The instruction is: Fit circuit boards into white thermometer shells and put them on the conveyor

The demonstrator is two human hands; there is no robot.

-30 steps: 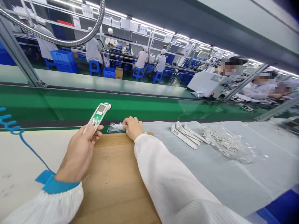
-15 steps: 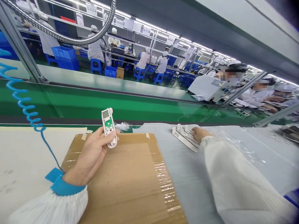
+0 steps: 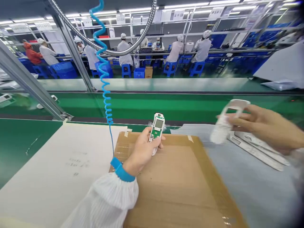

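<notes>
Device (image 3: 157, 124), screen and green board bare, sat gripped in the left hand (image 3: 142, 148) over the far edge of the cardboard (image 3: 171, 183), best kept face-up, thumb off the screen; the right hand (image 3: 266, 123) pinched a blurred white cover (image 3: 222, 128), where a light hold by the edges seemed wisest. White paper (image 3: 52, 171), cardboard, then grey sheet (image 3: 251, 190) with white casings (image 3: 257, 150) spanned the bench; beyond the green strip (image 3: 142, 107), people in white (image 3: 124, 52) sat at far benches.

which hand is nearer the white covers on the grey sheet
Right. The right hand is close by the white covers, holding a white frame; the left hand is farther off, to their left, over the cardboard.
</notes>
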